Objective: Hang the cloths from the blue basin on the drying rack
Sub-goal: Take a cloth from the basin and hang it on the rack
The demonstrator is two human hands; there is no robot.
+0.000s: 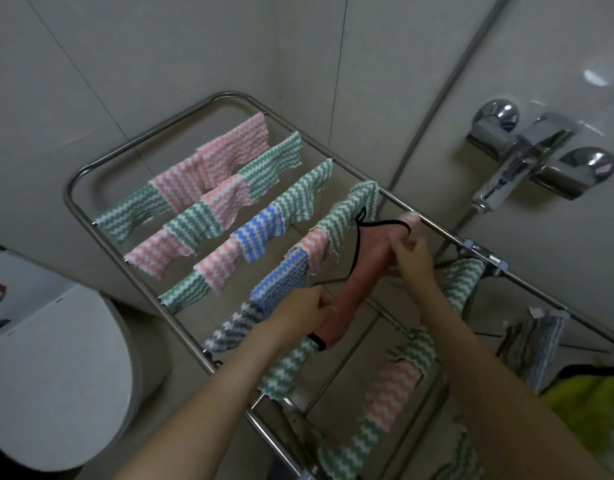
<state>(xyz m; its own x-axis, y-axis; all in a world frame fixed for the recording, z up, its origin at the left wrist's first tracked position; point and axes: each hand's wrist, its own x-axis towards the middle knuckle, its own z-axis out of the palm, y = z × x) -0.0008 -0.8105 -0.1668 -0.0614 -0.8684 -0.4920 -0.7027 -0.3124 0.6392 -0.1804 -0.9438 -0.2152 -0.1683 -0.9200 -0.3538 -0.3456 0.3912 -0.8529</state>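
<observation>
Head camera looks down on a metal drying rack [91, 168] which stands in a tiled corner. Many striped cloths [208, 216] in pink, green and blue hang over its rods. The person holds a pink cloth [362, 271] with black edging above the rods, stretched between both hands. The left hand [312, 311] has its fingers curled tight around the lower end, and the right hand [411, 256], a little blurred, grips the upper end near the right rail. A chrome tap [534, 157] is on the wall at right, and a white toilet lid [49, 375] is at left.
</observation>
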